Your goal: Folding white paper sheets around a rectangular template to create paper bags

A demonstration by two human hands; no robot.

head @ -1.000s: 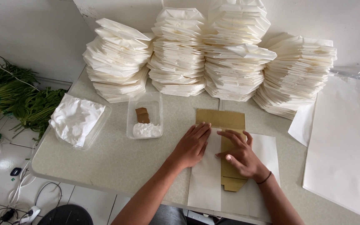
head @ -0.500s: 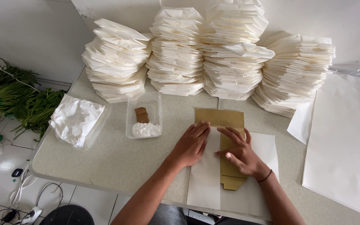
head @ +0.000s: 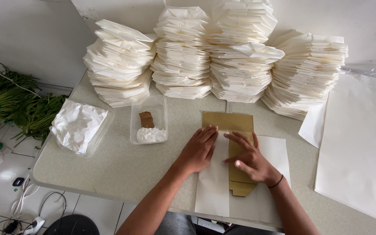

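Pressing flat at lower centre, the left hand spreads on white paper; the right hand lies spread on the brown cardboard template. Folded paper stacks fill the upper frame.

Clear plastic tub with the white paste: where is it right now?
In the head view, the clear tub sits on the table left of the left hand, in front of the stacks of folded white paper.

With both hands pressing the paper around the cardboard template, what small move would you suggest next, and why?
Probably fold the right flap over. The left hand already flattens the folded left part of the white sheet, while the right hand rests on the brown cardboard template, whose right side is still uncovered.
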